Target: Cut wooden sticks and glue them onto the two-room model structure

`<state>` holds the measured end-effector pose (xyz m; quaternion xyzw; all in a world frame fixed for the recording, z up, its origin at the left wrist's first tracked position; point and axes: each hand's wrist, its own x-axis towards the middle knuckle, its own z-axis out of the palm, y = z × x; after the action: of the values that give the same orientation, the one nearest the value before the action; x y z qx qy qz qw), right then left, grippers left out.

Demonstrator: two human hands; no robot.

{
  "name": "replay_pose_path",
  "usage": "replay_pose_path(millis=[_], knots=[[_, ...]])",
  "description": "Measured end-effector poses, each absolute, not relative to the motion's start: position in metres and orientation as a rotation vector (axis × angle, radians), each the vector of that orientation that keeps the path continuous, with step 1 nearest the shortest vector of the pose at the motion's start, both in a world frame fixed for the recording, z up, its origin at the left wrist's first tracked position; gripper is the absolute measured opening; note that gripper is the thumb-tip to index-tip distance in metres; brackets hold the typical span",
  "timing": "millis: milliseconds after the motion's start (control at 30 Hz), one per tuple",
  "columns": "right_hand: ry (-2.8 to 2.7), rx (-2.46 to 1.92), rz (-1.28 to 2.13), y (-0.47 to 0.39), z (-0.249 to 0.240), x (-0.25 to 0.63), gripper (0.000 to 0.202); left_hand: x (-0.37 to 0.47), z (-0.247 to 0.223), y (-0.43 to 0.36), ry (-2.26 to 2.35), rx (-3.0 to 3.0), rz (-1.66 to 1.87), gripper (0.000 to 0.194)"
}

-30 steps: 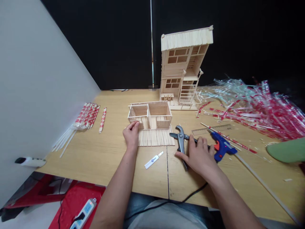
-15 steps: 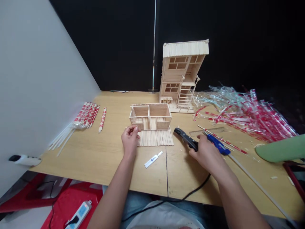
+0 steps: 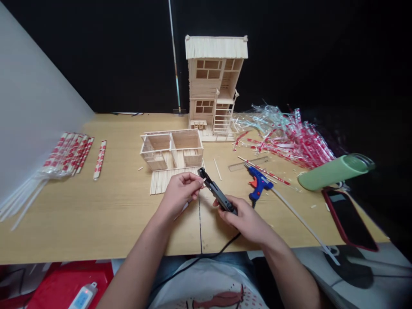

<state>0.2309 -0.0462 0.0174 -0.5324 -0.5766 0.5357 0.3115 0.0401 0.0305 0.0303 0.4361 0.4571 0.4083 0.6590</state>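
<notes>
My right hand (image 3: 241, 215) is wrapped round the handles of a black hand cutter (image 3: 219, 195), its jaws pointing up and left. Between the thumb and fingertips of my left hand (image 3: 180, 191) is a small wooden stick piece (image 3: 204, 181), held at the cutter's jaws. Just behind both hands stands a low, roofless stick-built model (image 3: 187, 145) with two compartments and a slatted front deck (image 3: 157, 183). My left hand partly covers that deck and also hides most of the white utility knife. A blue glue gun (image 3: 260, 181) lies right of the cutter.
A taller stick house (image 3: 217, 48) stands at the back. Torn red and clear wrappers (image 3: 299, 141) heap behind a green bottle (image 3: 334, 172) and a phone (image 3: 352, 223). Wrapped chopsticks (image 3: 69, 152) and white glue sticks (image 3: 24, 197) lie left. A black cord (image 3: 222, 250) crosses the front edge.
The cutter has been lifted off the table in my right hand and brought leftward to meet my left hand's stick piece. The glue gun now lies uncovered. The view has turned right.
</notes>
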Motion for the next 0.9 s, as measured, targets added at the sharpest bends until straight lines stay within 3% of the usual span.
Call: replay_pose_path(millis=[767, 900], knots=[[-1.918, -1.620, 1.035, -0.044, 0.026, 0.266, 0.009, 0.069, 0.020, 0.041, 1.078, 1.046, 0.781, 0.014], [-1.954, -1.668, 0.977, -0.042, 0.021, 0.265, 0.016, 0.070, 0.017, 0.041, 1.096, 1.030, 0.777, 0.015]])
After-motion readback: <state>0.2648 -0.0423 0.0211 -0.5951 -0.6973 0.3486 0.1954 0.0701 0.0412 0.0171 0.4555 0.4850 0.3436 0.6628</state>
